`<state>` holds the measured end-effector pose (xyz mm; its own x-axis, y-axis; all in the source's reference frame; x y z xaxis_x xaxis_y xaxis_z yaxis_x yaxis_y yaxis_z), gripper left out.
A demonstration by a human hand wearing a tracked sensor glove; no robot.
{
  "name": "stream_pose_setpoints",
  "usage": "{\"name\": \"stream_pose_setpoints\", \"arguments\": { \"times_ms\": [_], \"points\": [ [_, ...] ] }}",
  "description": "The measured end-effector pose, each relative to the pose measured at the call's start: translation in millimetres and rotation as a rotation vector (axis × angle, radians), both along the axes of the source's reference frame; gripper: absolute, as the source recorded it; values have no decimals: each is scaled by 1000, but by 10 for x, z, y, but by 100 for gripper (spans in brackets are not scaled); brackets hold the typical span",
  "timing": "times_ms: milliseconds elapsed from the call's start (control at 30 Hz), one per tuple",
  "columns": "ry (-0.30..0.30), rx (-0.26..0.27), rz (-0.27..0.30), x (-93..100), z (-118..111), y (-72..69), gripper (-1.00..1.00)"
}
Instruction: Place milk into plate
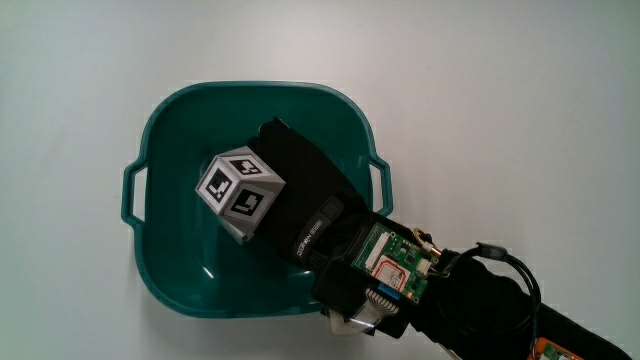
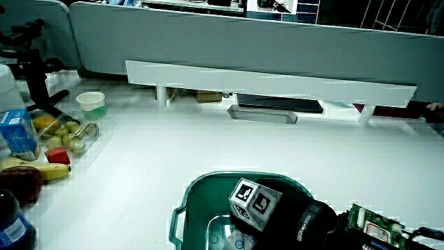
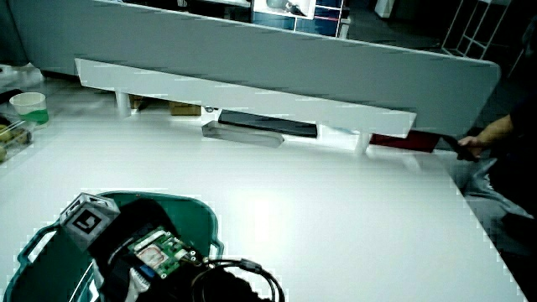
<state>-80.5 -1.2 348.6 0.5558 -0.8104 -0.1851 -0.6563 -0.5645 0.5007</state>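
Observation:
A teal basin with two handles (image 1: 180, 105) stands on the white table and also shows in both side views (image 2: 208, 179) (image 3: 205, 218). The gloved hand (image 1: 290, 170) reaches down into it from the person's edge, covering much of its floor. The patterned cube (image 1: 240, 193) sits on the hand's back and shows in both side views (image 2: 254, 201) (image 3: 84, 216). In a side view, a pale thing with blue marks (image 2: 229, 237) lies on the basin floor under the hand; I cannot tell whether it is the milk. The hand hides whatever it may hold.
At the table's edge in a side view stand a blue carton (image 2: 17, 135), bananas (image 2: 28, 167), a bag of fruit (image 2: 66, 135), a dark apple (image 2: 21, 184) and a green cup (image 2: 91, 104). A low white shelf (image 2: 277, 83) runs along the grey partition (image 2: 277, 42).

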Motion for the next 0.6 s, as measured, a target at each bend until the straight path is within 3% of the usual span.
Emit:
{"name": "stream_pose_setpoints", "arguments": {
  "times_ms": [167,367,567,600],
  "points": [
    [-22,-29,12,35,9,-29,-16],
    [-18,-20,34,107,-9,-51,-40],
    [-100,-14,91,279,-226,-110,-64],
    [-91,-18,104,316,-240,-117,-68]
  ]
}}
